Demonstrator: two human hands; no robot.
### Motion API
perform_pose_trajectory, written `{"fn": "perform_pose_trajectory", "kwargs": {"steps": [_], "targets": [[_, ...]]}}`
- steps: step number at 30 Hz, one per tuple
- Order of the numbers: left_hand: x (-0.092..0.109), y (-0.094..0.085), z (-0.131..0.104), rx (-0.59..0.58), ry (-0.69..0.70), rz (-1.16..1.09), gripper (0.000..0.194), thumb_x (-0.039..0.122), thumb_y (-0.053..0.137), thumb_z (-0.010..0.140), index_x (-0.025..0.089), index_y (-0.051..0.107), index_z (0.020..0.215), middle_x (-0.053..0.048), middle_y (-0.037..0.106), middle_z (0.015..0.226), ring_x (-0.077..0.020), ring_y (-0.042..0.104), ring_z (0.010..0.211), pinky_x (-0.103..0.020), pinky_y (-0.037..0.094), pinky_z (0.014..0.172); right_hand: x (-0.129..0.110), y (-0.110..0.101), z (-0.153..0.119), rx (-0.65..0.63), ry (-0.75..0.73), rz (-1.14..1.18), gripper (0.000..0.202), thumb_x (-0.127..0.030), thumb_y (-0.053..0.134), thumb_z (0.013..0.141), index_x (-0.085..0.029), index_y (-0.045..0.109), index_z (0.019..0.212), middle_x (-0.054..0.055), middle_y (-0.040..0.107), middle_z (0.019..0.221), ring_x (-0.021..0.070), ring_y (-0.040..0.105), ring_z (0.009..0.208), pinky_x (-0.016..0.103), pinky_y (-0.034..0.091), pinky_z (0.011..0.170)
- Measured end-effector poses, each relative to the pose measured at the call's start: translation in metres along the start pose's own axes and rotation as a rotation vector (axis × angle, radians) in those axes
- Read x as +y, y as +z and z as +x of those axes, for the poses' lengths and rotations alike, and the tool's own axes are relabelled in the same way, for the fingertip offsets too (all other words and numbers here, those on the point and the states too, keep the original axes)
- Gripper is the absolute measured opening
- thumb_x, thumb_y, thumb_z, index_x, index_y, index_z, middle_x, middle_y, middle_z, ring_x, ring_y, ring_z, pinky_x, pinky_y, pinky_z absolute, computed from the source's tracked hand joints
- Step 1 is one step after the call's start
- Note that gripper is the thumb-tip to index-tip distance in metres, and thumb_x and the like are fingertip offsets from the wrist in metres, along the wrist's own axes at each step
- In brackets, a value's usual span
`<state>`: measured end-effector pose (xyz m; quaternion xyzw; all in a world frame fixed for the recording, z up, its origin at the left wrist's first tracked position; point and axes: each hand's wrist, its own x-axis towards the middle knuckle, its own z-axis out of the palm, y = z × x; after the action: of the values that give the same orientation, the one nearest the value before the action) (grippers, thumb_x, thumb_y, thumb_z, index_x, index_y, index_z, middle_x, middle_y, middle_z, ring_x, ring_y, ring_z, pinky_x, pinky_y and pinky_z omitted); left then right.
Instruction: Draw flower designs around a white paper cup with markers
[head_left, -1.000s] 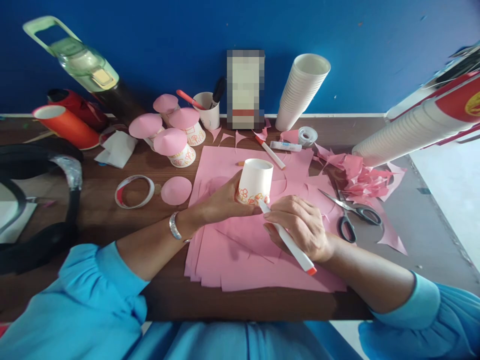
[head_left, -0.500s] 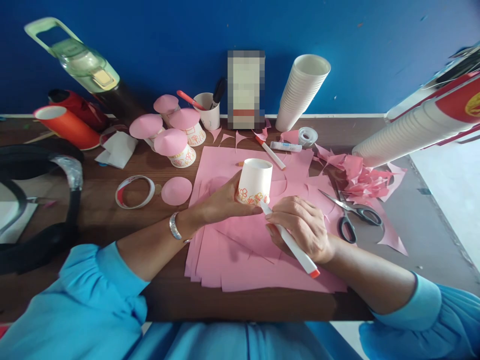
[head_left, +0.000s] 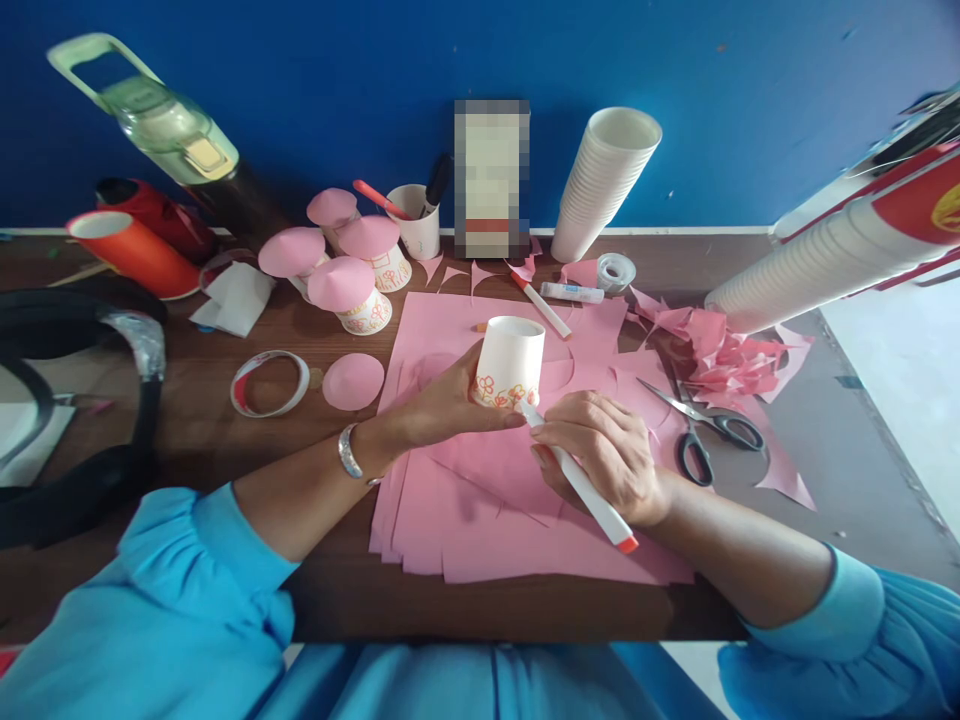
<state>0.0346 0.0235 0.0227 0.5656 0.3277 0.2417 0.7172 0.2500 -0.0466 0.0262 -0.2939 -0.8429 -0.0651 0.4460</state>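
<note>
A white paper cup (head_left: pixel 512 355) is gripped in my left hand (head_left: pixel 450 405), its open mouth or base facing up, I cannot tell which. Orange and yellow flowers are drawn along its lower edge. My right hand (head_left: pixel 604 455) is closed around a white marker (head_left: pixel 589 492) with an orange end, its tip at the drawn band. Both hands are above a stack of pink paper sheets (head_left: pixel 480 545). On the left stand several decorated cups with pink cone tops (head_left: pixel 341 285), and a loose pink cone (head_left: pixel 352 382) lies nearby.
Scissors (head_left: pixel 696 425) and crumpled pink scraps (head_left: pixel 731 355) lie on the right. Behind are a stack of white cups (head_left: pixel 606 185), a glue stick (head_left: pixel 571 293), clear tape (head_left: pixel 616 272), another marker (head_left: pixel 544 308) and a cup of pens (head_left: pixel 418 225). Headphones (head_left: pixel 142 400) and a bottle (head_left: pixel 176 130) are at left.
The marker tip has shifted very slightly to the left along the cup's lower edge. Everything else looks the same.
</note>
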Motion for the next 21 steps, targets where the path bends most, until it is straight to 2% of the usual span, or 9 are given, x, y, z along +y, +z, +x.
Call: {"fn": "perform_pose_trajectory", "kwargs": {"steps": [8,14,21], "targets": [[0.0010,0.0005,-0.0004,-0.007,-0.006,-0.008,0.082,0.038,0.101,0.071,0.021,0.058,0.138,-0.012,0.073,0.125,-0.0308,0.070,0.116,-0.042,0.059,0.093,-0.0001,-0.0009,0.0003,-0.004,0.014,-0.004,0.014,-0.010,0.062,0.101,-0.022,0.061,0.108,0.002,0.068,0.083,0.0177,0.067,0.072,0.031,0.060,0.062],[0.0019,0.0007,-0.0014,0.002,-0.014,-0.011,0.083,0.040,0.101,0.070,0.021,0.058,0.138,-0.012,0.072,0.126,-0.0307,0.069,0.116,-0.043,0.059,0.094,-0.0012,-0.0056,0.0045,-0.016,-0.015,0.026,0.017,-0.003,0.064,0.097,-0.016,0.062,0.107,0.008,0.071,0.080,0.0199,0.067,0.069,0.033,0.060,0.063],[-0.0028,-0.0012,0.0000,-0.030,0.010,-0.023,0.084,0.039,0.101,0.072,0.022,0.057,0.142,-0.013,0.073,0.128,-0.0312,0.070,0.117,-0.042,0.059,0.093,-0.0005,-0.0059,0.0054,-0.008,-0.004,0.011,0.018,-0.007,0.063,0.100,-0.020,0.061,0.113,0.005,0.071,0.081,0.0204,0.069,0.070,0.033,0.061,0.061]]}}
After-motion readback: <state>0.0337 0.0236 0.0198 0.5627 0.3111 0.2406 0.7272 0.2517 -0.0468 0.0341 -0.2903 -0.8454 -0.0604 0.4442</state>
